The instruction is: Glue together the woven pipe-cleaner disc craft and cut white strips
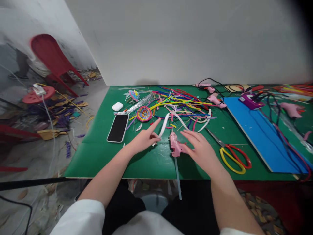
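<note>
the white strip (164, 125) looked light, soft and easily creased, so a gentle pinch near its end suited it; the pink glue gun (174, 144) seemed stiff and modest in weight, best taken by its handle (183, 148), away from a nozzle (172, 130) that might have been hot. the left hand (143, 139) pinched the strip between thumb and curled fingers, index finger outstretched, the strip arching off toward one o'clock. the gun was at nine o'clock from the right hand (202, 147), its handle by the thumb and loosely spread fingers; whether they gripped it could not be told.
</note>
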A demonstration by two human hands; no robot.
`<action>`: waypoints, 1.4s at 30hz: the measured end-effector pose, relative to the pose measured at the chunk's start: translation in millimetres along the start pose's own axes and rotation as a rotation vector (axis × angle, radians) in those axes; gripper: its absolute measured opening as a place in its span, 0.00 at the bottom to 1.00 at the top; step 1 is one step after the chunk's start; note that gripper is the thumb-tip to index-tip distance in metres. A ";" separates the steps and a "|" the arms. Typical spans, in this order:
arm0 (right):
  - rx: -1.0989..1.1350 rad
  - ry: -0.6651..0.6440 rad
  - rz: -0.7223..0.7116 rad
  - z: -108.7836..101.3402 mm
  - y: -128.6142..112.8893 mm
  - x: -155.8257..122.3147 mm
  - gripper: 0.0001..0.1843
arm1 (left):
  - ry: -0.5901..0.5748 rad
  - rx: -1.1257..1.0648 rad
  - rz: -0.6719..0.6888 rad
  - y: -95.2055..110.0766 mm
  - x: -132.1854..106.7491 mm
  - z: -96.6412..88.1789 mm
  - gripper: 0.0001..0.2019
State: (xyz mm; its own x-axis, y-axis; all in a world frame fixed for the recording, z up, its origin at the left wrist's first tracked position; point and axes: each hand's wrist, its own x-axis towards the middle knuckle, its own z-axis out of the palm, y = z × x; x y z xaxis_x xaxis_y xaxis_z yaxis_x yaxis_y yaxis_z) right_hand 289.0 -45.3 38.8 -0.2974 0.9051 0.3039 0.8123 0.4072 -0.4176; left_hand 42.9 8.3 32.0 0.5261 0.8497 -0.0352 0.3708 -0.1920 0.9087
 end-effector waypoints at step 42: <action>0.638 0.033 0.103 -5.9 -27.8 41.3 0.06 | 0.504 -0.667 -0.172 4.1 -11.8 -15.4 0.20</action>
State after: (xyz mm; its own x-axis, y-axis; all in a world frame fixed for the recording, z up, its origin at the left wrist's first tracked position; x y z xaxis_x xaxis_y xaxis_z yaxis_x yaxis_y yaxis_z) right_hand 257.1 -20.0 68.0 -0.2097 0.9433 0.2572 0.3752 0.3206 -0.8697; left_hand 26.4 5.1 42.6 0.0413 0.9879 -0.1494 -0.1968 0.1546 0.9682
